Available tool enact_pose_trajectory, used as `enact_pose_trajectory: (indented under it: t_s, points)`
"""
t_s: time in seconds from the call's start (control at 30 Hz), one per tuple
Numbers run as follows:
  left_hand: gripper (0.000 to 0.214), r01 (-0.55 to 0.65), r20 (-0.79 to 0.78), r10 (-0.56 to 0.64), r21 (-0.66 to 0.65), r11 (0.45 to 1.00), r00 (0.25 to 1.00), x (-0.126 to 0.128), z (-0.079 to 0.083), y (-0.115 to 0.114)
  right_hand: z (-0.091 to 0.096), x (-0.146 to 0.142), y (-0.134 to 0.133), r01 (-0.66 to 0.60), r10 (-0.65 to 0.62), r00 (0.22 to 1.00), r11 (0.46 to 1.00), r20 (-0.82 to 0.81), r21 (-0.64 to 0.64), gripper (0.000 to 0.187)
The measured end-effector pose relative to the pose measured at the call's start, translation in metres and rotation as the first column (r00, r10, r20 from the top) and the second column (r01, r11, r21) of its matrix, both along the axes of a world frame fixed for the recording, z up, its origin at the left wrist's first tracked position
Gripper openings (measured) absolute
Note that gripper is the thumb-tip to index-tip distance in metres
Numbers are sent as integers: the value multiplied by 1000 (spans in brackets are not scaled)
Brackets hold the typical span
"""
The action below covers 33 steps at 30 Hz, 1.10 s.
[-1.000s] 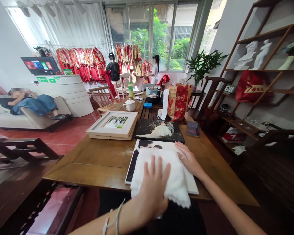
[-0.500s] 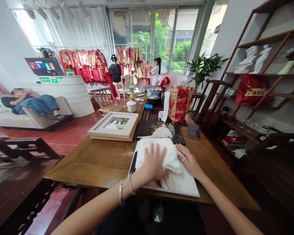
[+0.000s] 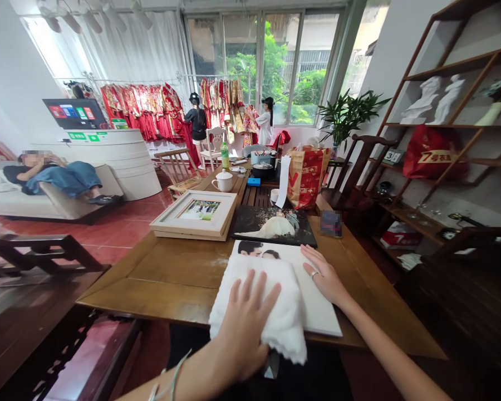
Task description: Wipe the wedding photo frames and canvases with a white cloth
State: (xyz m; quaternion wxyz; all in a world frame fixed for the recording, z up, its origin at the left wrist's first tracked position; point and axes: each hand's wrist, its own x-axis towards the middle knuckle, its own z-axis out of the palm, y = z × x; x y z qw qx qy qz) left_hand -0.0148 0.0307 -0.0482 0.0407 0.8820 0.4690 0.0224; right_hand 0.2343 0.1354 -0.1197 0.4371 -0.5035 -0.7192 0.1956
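My left hand (image 3: pixel 248 323) lies flat with spread fingers on a white cloth (image 3: pixel 284 303), pressing it against a photo panel (image 3: pixel 317 301). The cloth covers the panel's left and lower part and hangs over its near edge. Two heads of a printed couple show above the cloth. My right hand (image 3: pixel 323 275), a ring on one finger, rests with outstretched fingers on the panel's right side. Just beyond it lies a dark photo panel (image 3: pixel 304 225) with a figure in a white gown. Framed pictures (image 3: pixel 227 220) are stacked to the left.
On the wooden table (image 3: pixel 158 278) stand a white lidded mug (image 3: pixel 223 181), a green bottle (image 3: pixel 224 156), a blue box (image 3: pixel 253 182) and a red paper bag (image 3: pixel 307 178). Dark chairs and a shelf (image 3: pixel 421 128) are at right. One person lies on a sofa; two stand by hanging garments.
My left hand has drawn the cloth down toward me, over the panel's near edge. The printed heads at the top are now uncovered. My right hand has stayed in place.
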Motion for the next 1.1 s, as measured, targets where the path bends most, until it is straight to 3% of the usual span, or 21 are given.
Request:
enact_pose_trajectory:
  t_s: [0.1, 0.17, 0.3, 0.47, 0.63, 0.8, 1.1]
  points:
    - [94, 23, 0, -23, -61, 998, 1000, -11, 6, -19, 0, -1, 0, 1, -1, 1000, 1000, 6, -1, 40]
    - [87, 11, 15, -10, -48, 999, 1000, -13, 11, -16, 0, -1, 0, 1, -1, 1000, 1000, 0, 2, 39]
    - [75, 23, 66, -25, 39, 999, 997, -10, 14, 25, 1, 0, 0, 3, -3, 1000, 1000, -8, 7, 39]
    - [78, -54, 74, 48, 83, 995, 996, -3, 9, 85, 2, 0, 0, 0, 0, 1000, 1000, -8, -1, 41]
    - [67, -16, 11, 15, 84, 996, 1000, -6, 5, 106, 3, 0, 0, 4, -3, 1000, 1000, 6, -17, 43]
    - [76, -5, 25, 3, 100, 995, 1000, -14, 3, 83, 4, 0, -1, 7, -7, 1000, 1000, -2, -11, 41]
    - [97, 13, 5, -13, -49, 999, 1000, -25, 7, -15, 3, -1, -2, -2, 2, 1000, 1000, 25, -11, 41]
